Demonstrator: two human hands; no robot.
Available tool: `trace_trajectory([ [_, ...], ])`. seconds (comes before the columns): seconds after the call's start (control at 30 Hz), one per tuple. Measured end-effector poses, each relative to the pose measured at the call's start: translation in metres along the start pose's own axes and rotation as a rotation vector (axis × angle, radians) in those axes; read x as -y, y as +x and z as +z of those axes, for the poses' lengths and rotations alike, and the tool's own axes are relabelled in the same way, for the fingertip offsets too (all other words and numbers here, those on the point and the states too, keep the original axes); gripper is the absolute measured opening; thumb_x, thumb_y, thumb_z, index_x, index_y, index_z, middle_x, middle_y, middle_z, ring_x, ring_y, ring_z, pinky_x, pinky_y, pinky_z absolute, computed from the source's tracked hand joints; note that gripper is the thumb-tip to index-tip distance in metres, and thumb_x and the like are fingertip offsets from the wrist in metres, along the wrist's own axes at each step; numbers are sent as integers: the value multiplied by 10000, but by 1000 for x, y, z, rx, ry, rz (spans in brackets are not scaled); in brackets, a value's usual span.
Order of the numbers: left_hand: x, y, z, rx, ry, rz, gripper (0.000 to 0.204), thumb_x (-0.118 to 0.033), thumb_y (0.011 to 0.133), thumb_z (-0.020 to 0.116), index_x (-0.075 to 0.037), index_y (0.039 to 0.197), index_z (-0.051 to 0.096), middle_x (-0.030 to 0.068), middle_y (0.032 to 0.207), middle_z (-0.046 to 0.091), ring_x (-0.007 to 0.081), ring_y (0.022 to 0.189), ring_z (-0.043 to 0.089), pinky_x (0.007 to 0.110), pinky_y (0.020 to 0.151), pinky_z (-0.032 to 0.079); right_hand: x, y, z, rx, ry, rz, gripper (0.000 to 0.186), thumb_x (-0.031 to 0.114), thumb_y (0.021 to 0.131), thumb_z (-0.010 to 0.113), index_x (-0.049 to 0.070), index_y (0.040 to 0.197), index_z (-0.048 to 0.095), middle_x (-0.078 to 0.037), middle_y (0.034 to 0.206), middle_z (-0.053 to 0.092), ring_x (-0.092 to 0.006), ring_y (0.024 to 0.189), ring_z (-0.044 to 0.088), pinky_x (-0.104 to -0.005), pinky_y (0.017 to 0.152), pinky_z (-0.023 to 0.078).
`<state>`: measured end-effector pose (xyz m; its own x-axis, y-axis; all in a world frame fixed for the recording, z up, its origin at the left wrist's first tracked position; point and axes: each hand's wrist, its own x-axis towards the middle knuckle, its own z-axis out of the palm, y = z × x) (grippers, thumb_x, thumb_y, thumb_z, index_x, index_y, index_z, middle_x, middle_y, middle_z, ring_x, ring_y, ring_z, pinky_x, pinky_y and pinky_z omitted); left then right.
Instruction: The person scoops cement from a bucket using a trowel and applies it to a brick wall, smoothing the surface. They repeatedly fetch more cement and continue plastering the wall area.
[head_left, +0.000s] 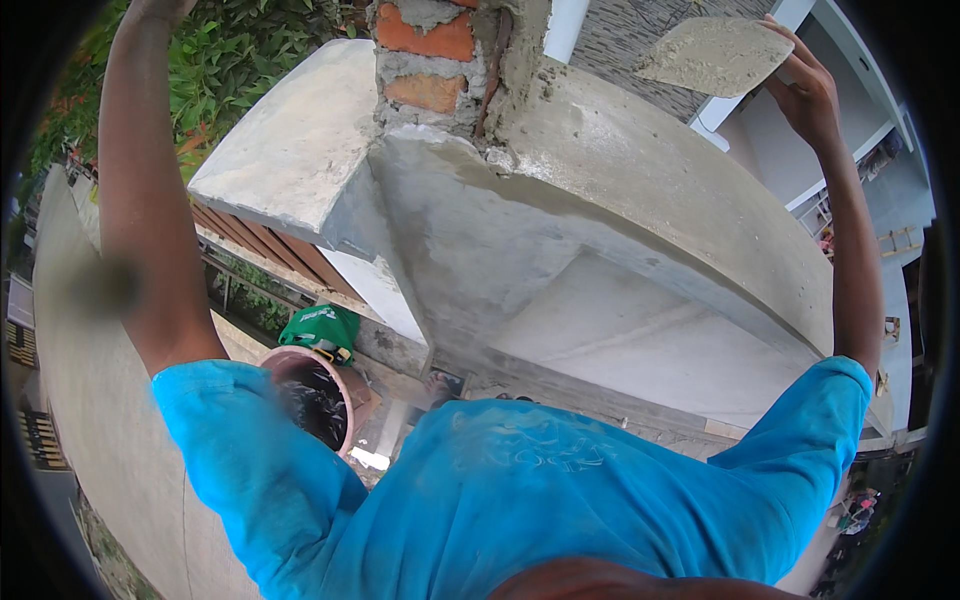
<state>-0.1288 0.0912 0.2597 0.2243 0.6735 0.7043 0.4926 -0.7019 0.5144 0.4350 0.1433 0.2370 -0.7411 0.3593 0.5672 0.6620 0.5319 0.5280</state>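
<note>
My right hand is raised at the upper right, gripping a trowel whose flat blade is smeared with grey mortar. Beside it rises a column of red brick and grey mortar, standing on a curved concrete ledge. My left hand is raised at the top left and cut off by the frame edge; its fingers and anything they hold are hidden. A pale concrete slab juts out at the column's left, between my raised arms.
Below left are a pink bucket with dark contents and a green bag. Leafy plants grow behind the slab. A smooth grey wall drops below the ledge in front of me. A white framed structure stands beyond at the right.
</note>
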Motion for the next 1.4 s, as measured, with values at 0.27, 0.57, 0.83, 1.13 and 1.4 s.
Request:
trace_trajectory([
  [0.27,92,-113,34,121,-96,-367,672,-549,1096,317,-73,1554,440,151,1419,631,273,1292,607,416,1123,431,62,-121,-185,-130,-59,170,393,126,931,708,-76,1252,604,-221,1224,676,-338,1101,697,-395,862,591],
  [0.57,78,-185,59,220,177,-386,537,-365,1135,385,59,1368,618,170,1343,667,235,1294,576,345,1160,360,265,-317,-263,-434,-357,919,357,182,906,767,-52,1130,616,-187,1045,681,-337,971,713,-447,792,629],
  [0.83,102,-148,56,8,425,-548,729,-567,1099,315,35,1312,667,184,1227,723,285,1194,672,414,1047,516,564,-431,-168,-192,-803,1606,382,254,829,890,31,1073,699,-89,1067,654,-209,894,676,-338,781,540],
  [1.13,102,-119,121,330,855,-448,647,-486,1101,325,30,1378,601,196,1334,638,306,1189,624,434,1036,477,751,-475,-29,-117,-730,2547,320,302,889,821,47,958,639,-130,837,689,-328,752,677,-403,693,524],
  [1.4,155,-138,45,271,433,-652,609,-452,1103,329,19,1402,575,199,1350,616,294,1206,602,420,1044,456,755,-553,53,27,-713,2407,313,314,1020,607,16,1112,587,-217,975,671,-423,870,676,-516,774,526],
])
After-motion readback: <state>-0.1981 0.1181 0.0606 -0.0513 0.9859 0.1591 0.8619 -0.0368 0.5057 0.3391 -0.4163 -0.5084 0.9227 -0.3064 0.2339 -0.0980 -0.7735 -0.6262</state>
